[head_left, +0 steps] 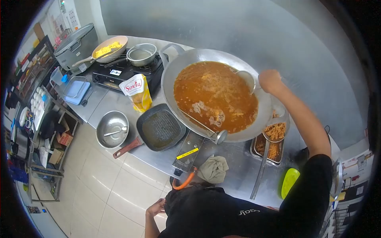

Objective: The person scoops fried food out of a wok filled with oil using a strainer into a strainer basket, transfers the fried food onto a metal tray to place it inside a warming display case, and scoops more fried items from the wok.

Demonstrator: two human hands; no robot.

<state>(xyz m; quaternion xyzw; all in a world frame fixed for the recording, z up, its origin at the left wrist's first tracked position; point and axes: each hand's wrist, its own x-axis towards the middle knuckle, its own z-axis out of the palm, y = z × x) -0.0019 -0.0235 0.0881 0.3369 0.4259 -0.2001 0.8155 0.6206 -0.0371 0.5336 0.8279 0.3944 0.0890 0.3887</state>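
Note:
A large metal wok [238, 137] holds brown bubbling liquid with pale foam. At its upper right side, my right hand [271, 81] is closed around the handle of a ladle [248, 80], whose round head lies at the liquid's edge. My left hand [157, 207] is low beside the black shirt at my waist; its fingers are partly hidden, and nothing held can be made out. A thermometer-like probe [221, 137] with a round head leans over the wok's near rim. Right of the wok, a strainer [275, 131] with fried brown bits rests over a metal tray [281, 159].
Left of the wok are a square grill pan [160, 127], a steel bowl [112, 129] with a spoon, and a yellow pouch [139, 94]. Behind stand a black stove [107, 79], a pan of yellow food [118, 47] and a cooker [78, 47]. A cloth [213, 169] lies in front.

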